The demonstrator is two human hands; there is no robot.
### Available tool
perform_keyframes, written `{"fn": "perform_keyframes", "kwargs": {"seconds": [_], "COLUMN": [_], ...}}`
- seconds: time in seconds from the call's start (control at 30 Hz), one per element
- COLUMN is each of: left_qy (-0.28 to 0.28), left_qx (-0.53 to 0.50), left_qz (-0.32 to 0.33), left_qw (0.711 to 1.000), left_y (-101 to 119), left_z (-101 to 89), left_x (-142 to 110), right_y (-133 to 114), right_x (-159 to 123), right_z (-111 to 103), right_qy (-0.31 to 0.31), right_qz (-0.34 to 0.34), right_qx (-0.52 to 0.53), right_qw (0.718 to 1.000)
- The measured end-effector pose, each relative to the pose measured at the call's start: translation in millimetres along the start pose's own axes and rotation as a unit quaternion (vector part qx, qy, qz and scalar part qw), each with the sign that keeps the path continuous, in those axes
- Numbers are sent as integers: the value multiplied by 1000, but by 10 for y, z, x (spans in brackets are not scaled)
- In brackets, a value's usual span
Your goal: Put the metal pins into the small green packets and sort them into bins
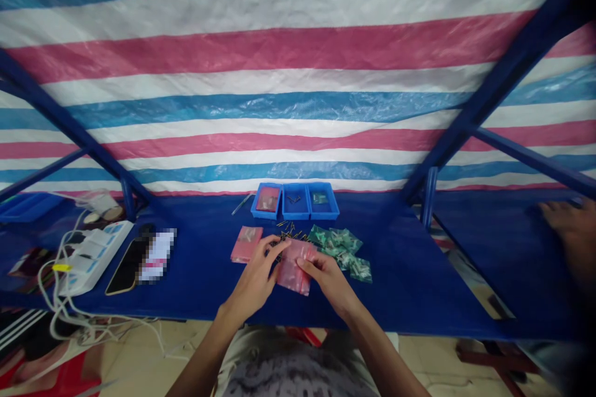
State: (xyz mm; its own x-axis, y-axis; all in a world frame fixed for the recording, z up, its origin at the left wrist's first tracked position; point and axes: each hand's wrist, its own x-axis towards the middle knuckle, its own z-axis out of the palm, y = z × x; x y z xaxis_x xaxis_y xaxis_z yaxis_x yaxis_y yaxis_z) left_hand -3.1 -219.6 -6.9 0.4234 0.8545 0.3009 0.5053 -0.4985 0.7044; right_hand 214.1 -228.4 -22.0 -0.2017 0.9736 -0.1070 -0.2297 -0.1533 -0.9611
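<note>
blue table [410, 273] | both hands [293, 273] grip pink bag [294, 268] | labels prob. unreadable

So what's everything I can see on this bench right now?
pink bags: several, pink, bench middle, under both hands; one more to the left
green bags: a heap, green, right of the pink ones
small pins: scattered, dark and brassy, behind the bags
trays: three, blue, in a row at the back
phone: one, black, left
power strip: one, white, far left
another person's hand: one, far right
left hand: on the pink bags
right hand: on the pink bags
</note>
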Motion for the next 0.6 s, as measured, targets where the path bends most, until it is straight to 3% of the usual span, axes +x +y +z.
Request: {"fn": "perform_keyframes", "kwargs": {"seconds": [0.1,0.2,0.33,0.4,0.5,0.6], "left_qy": [17,15,-78,-116,-78,59], "left_qx": [-34,-112,-219,-250,-288,-357], "left_qz": [-11,-65,-109,-110,-134,-201], "left_qw": [999,991,966,955,945,910], "left_y": [31,109,190,170,71,-14], "left_z": [24,16,-33,-44,4,131], "left_x": [20,45,86,104,121,130], "right_y": [-60,-141,-244,-249,-152,16], "right_x": [-27,-55,-81,-72,-24,16], "right_z": [-31,-84,-139,-156,-187,-213], "right_qy": [-45,-116,-219,-236,-127,14], "right_qz": [29,38,16,18,12,6], "right_qx": [4,-22,-88,-107,-85,10], "right_qw": [999,992,972,966,988,1000]}}
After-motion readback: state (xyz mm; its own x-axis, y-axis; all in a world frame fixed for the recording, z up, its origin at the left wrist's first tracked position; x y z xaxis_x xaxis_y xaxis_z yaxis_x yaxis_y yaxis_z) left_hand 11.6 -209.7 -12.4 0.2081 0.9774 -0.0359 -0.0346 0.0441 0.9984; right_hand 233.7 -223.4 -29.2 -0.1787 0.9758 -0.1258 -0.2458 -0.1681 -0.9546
